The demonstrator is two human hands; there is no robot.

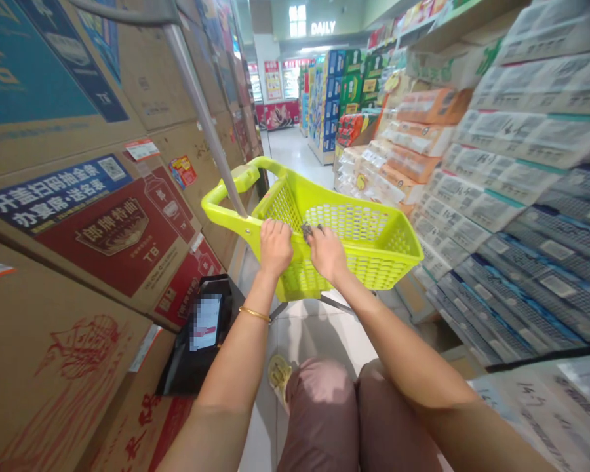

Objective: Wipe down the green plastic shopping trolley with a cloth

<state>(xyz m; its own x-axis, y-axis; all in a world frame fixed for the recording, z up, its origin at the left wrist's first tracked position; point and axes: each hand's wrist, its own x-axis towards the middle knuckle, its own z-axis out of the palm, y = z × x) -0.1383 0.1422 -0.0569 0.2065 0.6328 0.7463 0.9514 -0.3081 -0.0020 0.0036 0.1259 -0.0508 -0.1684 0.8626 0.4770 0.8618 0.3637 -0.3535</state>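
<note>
A lime-green plastic shopping cart basket (373, 272) with perforated walls stands in front of my knees. My left hand (276, 249) is closed over its near rim, close to the base of the grey metal handle pole (204, 118). A gold bangle (254, 314) circles my left wrist. Just to the right, my right hand (327, 254) reaches over the same rim with bent fingers. Pinched in it is a small crumpled dark grey cloth (307, 232), pressed near the basket's inner side. My fingertips there are partly hidden.
Stacked cardboard cartons (122, 229) wall the left side, with a black bag (201, 334) and a blurred screen beside them. Piled packs of tissue (521, 151) line the right. The tiled aisle (292, 147) runs ahead toward more shelves. My shoe (279, 375) is below the basket.
</note>
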